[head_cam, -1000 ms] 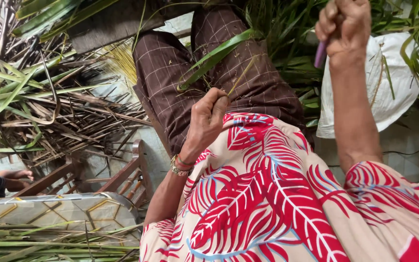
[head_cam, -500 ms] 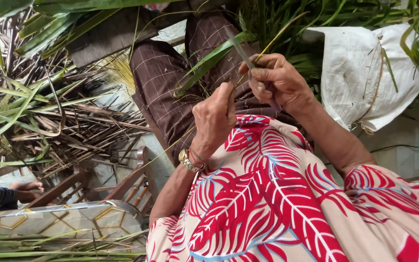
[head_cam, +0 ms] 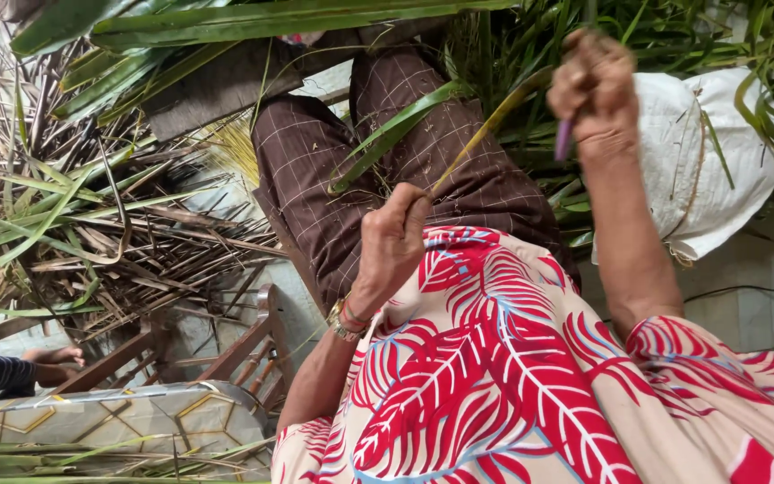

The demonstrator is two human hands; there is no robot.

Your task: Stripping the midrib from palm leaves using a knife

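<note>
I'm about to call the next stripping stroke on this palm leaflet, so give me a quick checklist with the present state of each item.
1. Left hand has a closed grip on the near end of the leaf strip: ok.
2. Right hand raised, grip closed on the purple-handled tool: ok.
3. Tool's blade and where it meets the strip: cannot tell, hidden by the fingers.
4. Strip runs straight between the two hands: ok.
5. Loose green leaflet lies across the lap under the strip: not ok, it could snag.
6. Another person's hand at lower left, well apart from the work: ok.
</note>
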